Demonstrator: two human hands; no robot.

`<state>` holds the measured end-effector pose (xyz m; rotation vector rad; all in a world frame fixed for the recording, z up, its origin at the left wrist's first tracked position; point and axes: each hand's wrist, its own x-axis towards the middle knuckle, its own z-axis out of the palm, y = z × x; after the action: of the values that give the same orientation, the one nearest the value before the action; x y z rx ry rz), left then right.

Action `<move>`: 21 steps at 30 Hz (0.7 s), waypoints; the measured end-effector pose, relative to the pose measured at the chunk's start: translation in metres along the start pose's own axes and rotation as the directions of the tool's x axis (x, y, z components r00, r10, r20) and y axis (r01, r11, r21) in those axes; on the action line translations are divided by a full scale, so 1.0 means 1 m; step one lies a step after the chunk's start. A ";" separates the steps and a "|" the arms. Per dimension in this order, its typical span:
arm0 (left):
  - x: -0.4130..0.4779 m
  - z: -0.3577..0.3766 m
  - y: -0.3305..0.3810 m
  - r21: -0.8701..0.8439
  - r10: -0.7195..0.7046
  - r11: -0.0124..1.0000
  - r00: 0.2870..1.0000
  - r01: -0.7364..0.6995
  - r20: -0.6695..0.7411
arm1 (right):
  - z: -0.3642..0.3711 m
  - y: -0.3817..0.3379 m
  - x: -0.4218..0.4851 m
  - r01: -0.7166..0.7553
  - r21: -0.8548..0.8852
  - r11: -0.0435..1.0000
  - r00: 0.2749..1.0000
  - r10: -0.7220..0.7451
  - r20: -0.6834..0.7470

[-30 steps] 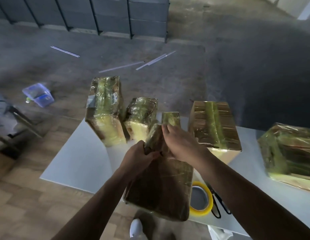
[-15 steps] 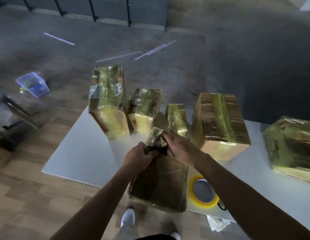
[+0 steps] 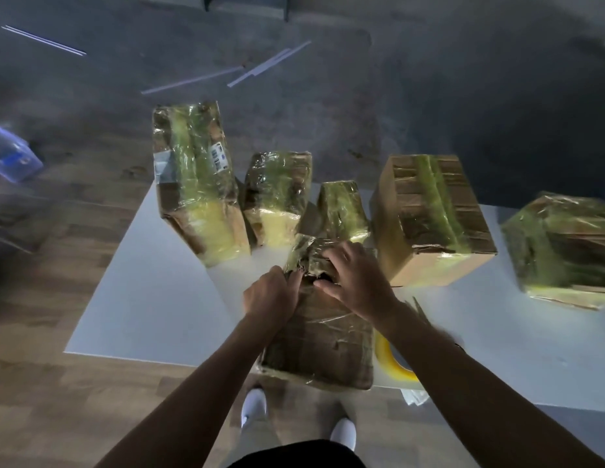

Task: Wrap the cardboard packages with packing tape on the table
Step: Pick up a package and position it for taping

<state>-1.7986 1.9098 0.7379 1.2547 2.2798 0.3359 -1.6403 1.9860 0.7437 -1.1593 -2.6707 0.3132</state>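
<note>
Brown cardboard, clear-taped: flat package point(image 3: 323, 349), item 1, lies on the white worktop point(image 3: 152, 298), near end reaching the front edge, far end crumpled & raised. Left hand point(image 3: 270, 295): grip closed, fingers curled into that crumpled end from the left. Right hand point(image 3: 358, 282): grip holding the same end, fingers curled over the top, thumb tucked in at the fold.

We count 5 more taped pkgs in a row along the far side:
- tall package point(image 3: 196, 184), far left, w/ barcode label
- medium package point(image 3: 277, 194), just beside it
- small package point(image 3: 341, 207), just behind the held end
- large box point(image 3: 429, 217), to the right, tape band over its top
- end package point(image 3: 561, 244), well apart at right, blurred

Yellow tape roll point(image 3: 392, 364) lies flat on the worktop just right of the flat package, partly hidden by the right forearm.

Below: wood floor, two white shoes point(image 3: 254, 407). Blue plastic tub point(image 3: 10, 157) on the floor at left; we can't tell its contents.
</note>
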 end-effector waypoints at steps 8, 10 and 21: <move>-0.002 0.001 -0.005 -0.033 0.014 0.999 0.999 -0.015 -0.036 | -0.008 0.005 0.013 0.093 -0.034 0.995 0.995 -0.092 0.035; -0.005 0.002 -0.004 0.017 0.151 0.988 0.973 -0.151 -0.174 | -0.012 0.009 0.015 0.073 0.004 0.997 0.996 -0.073 0.058; 0.011 -0.012 0.000 0.355 0.709 0.697 0.672 -0.623 -0.212 | -0.016 0.016 -0.011 0.067 0.213 0.975 0.998 -0.070 0.007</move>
<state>-1.8095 1.9197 0.7443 2.3445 2.0590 0.5620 -1.6181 1.9903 0.7531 -1.0018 -2.6051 0.5809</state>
